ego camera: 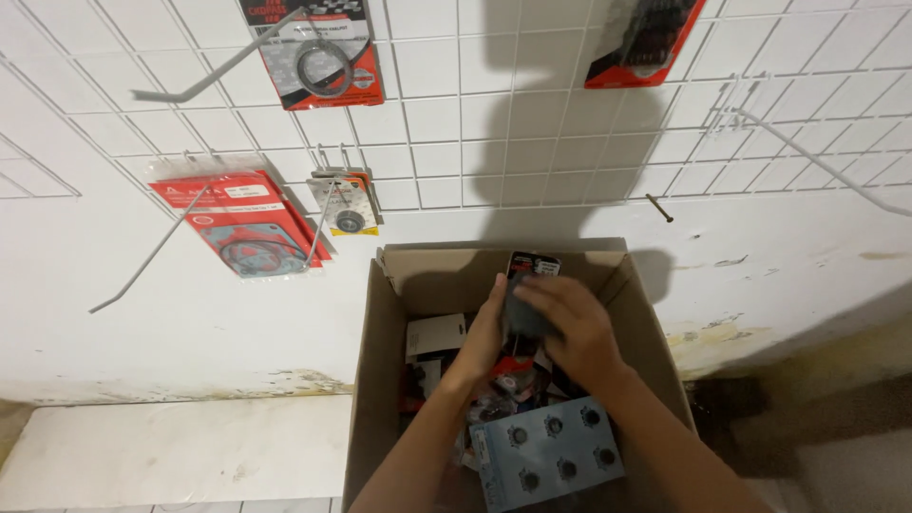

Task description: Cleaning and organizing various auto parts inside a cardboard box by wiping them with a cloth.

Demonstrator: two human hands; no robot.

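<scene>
- Cardboard forms the open box point(372, 380) at the bottom middle of the head view, standing against a white wall with its flaps up.
- Both hands reach into the box and meet over a small dark packet point(528, 285) with a dark header card, held upright above the other contents, near the box's far wall.
- Left hand point(486, 328) curls around the packet's left edge, fingers wrapped on it.
- Right hand point(576, 328) lies over the packet's front and right side, fingers bent across it, so it grips the packet too.
- Loose packaged parts fill the box below the hands; a pale blue card point(546, 454) with six dark round pieces lies nearest the camera, and a white card point(435, 334) sits at the left.
- White wire grid point(532, 104) covers the wall above, with long hooks.
- Red-backed packets hang there: a ring packet point(323, 52), a gasket packet point(242, 223), a small bearing card point(348, 206) and another red packet point(644, 40) at upper right.
</scene>
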